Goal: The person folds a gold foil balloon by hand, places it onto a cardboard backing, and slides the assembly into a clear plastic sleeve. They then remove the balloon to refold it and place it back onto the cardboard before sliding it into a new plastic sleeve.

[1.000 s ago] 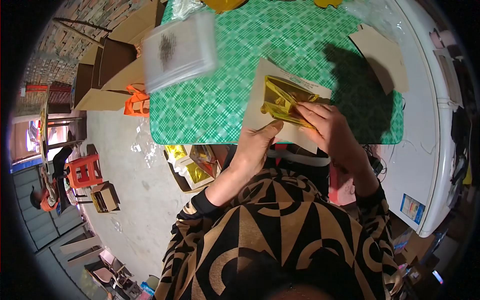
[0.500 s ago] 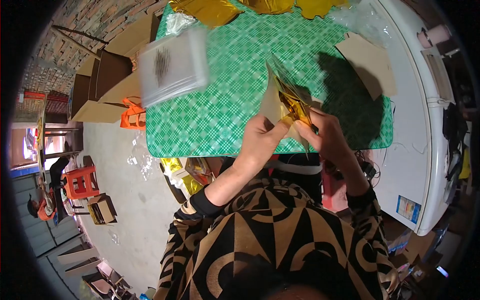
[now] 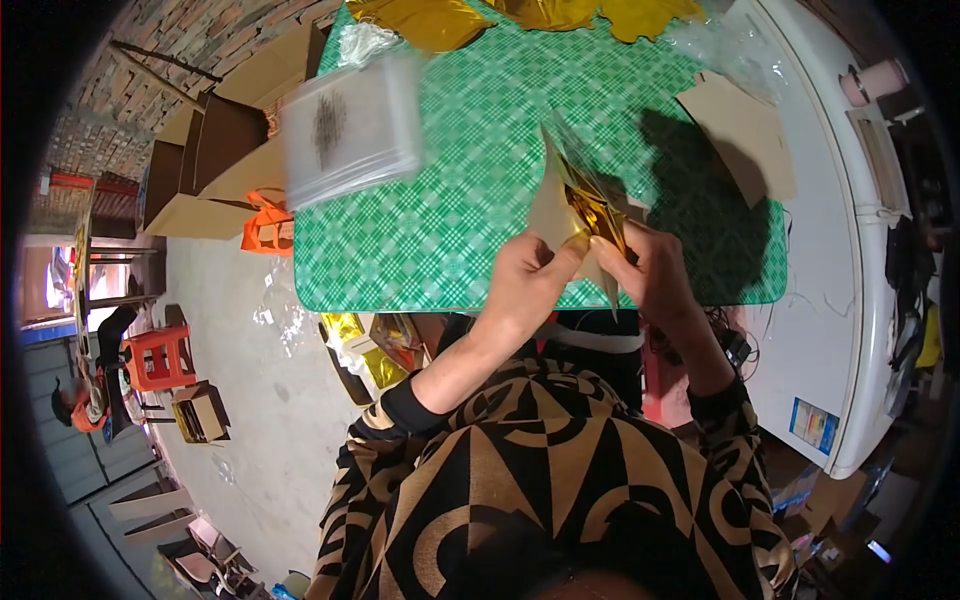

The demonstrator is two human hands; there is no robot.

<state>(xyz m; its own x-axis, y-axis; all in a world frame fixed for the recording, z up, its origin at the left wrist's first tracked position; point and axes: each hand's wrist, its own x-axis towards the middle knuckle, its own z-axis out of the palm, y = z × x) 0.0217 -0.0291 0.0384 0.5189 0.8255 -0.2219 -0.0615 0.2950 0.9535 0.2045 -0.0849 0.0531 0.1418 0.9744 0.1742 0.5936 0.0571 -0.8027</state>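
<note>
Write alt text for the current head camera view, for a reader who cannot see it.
A person's left hand and right hand hold folded gold foil with a beige sheet over the near edge of a green checked table. On the table, clear plastic bags lie to the left, gold foil sheets at the far side, beige cardboard to the right.

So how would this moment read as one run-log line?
left hand + right hand: gripping card and gold foil | location: over green plaid tablecloth
</note>
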